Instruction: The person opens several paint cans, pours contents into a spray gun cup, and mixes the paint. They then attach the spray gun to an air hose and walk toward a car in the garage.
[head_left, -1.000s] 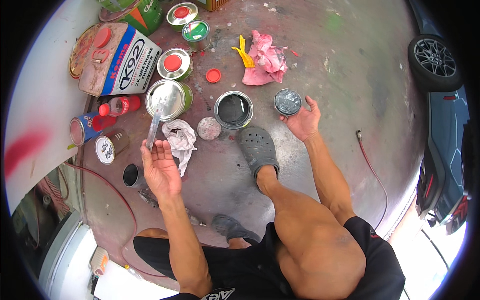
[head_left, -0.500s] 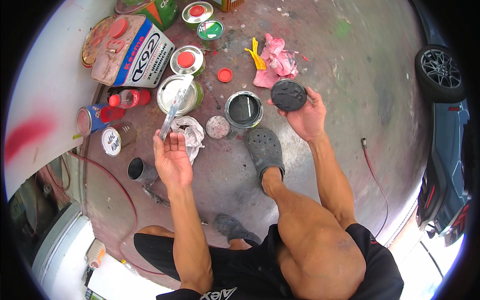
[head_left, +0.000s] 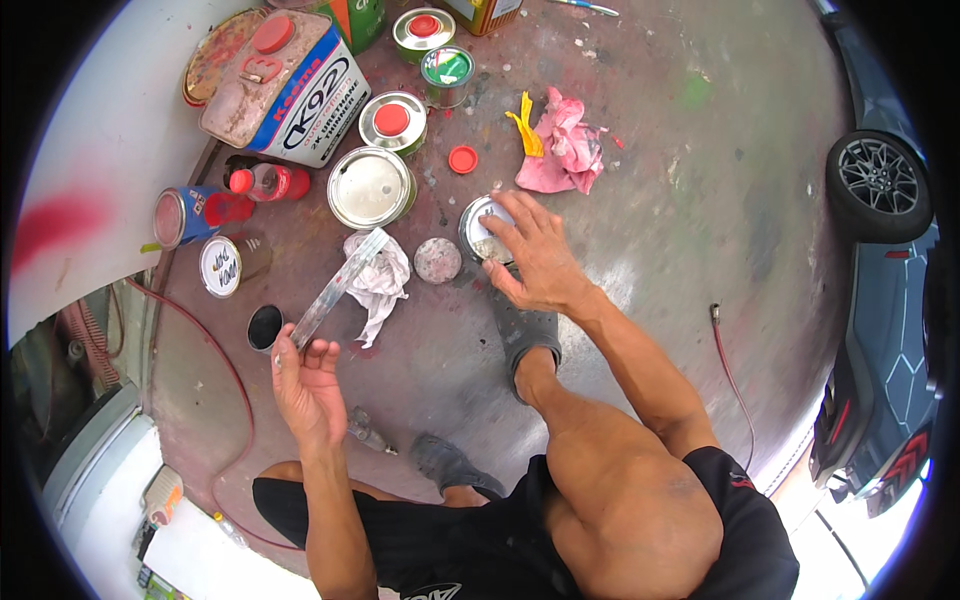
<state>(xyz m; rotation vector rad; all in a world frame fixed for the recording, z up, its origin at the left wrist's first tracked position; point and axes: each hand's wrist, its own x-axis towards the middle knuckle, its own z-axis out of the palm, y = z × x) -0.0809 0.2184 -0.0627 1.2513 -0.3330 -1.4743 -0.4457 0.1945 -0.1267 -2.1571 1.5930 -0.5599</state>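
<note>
My left hand (head_left: 308,385) holds a smeared, flat stir stick (head_left: 338,287) between thumb and fingers, tilted up to the right. My right hand (head_left: 540,262) grips a white lid (head_left: 478,230) on top of the tin that stands beside my grey clog (head_left: 520,325); my fingers cover part of it. Left of that tin are a round speckled disc (head_left: 437,260) and a crumpled white rag (head_left: 383,282). Behind the rag stands a closed silver-lidded can (head_left: 365,186). A small dark cup (head_left: 265,328) is near my left hand.
Paint tins (head_left: 392,122), a thinner container (head_left: 285,90), a red bottle (head_left: 275,183), a loose red cap (head_left: 462,159) and a pink cloth (head_left: 565,145) crowd the stained floor's back and left. Red hoses (head_left: 733,380) lie either side. A car (head_left: 880,330) borders the right edge.
My right hand has moved left with the dark-coated lid, which is now turned white side up over the tin's dark opening. My left hand and stick have shifted slightly down and left.
</note>
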